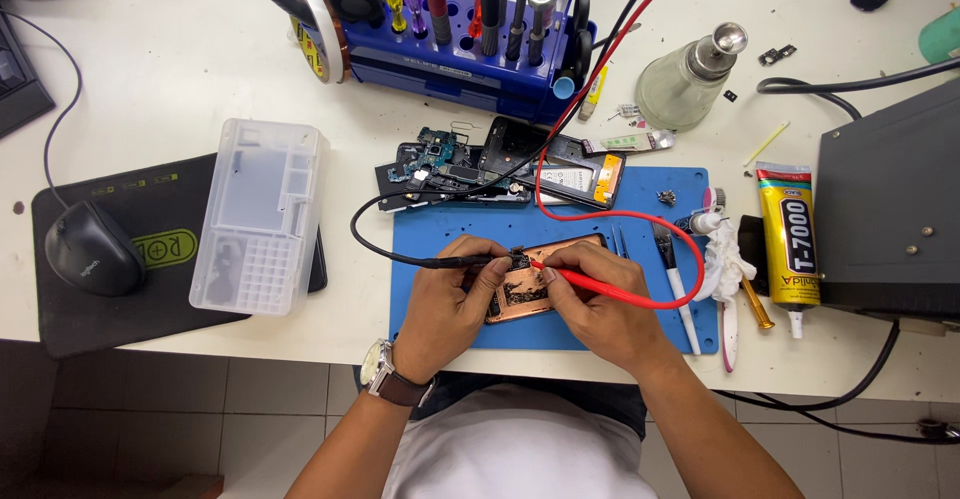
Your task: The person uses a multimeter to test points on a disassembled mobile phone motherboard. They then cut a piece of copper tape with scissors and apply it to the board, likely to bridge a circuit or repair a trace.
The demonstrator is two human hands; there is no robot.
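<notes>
opened phone (525, 289), copper-coloured inside, lies on the blue work mat (440, 294) near the front edge of the white table (150, 79), between the two hands. left hand (455, 304) is closed around one black probe (462, 261), and its fingertips rest on the left part of the phone. right hand (600, 309) is closed around one red probe (595, 286), held like a pen, with the tip touching the upper part of the phone. one black cable (365, 229) and one red cable (560, 209) go from the probes up across the mat toward the back of the table. one watch (380, 369) with a brown strap is on the left wrist.

at the top edge of the mat lie disassembled phone parts (500, 169); i cannot count them exactly, but there are at least two dark frames and one small circuit board. behind them stands one blue tool holder (460, 54) with several screwdrivers. right of it is one glass dispenser bottle (690, 79). on the right of the mat lie one yellow glue tube (787, 239) and one crumpled white tissue (725, 259), and further right is one dark grey box (890, 209). on the left are one clear plastic parts box (262, 214), one black mouse (92, 249) and one black mouse pad (150, 209).
</notes>
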